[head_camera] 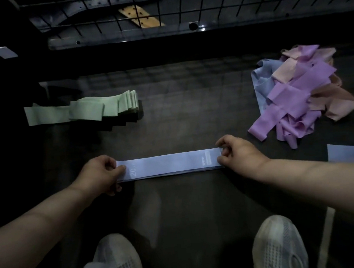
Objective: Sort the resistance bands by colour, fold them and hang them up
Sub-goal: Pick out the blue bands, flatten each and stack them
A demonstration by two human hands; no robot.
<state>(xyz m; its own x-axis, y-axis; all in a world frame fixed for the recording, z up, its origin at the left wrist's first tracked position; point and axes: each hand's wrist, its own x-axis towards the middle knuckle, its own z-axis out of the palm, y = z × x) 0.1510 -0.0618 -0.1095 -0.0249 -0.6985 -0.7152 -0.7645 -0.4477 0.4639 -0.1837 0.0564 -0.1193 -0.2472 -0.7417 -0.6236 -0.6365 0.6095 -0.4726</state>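
Left grip (pixel 99 173) pinches one end of the blue band (pixel 169 164), right grip (pixel 237 153) pinches the other; both are closed on it. The band lies flat on the floor between my grips, its long axis running straight from grip to grip, so I judge a fold means carrying one end across to the other. Neither grip is nearer. There are layers under the top one, count unclear. The print by my left grip is partly covered. Beyond the left grip sits a folded green stack (pixel 83 109). Beyond the right grip is an unsorted mixed pile (pixel 300 93) of purple, pink and blue. Another blue piece (pixel 347 152) is cut off outside the right grip. The wire grid (pixel 184 0) farther out is dim.
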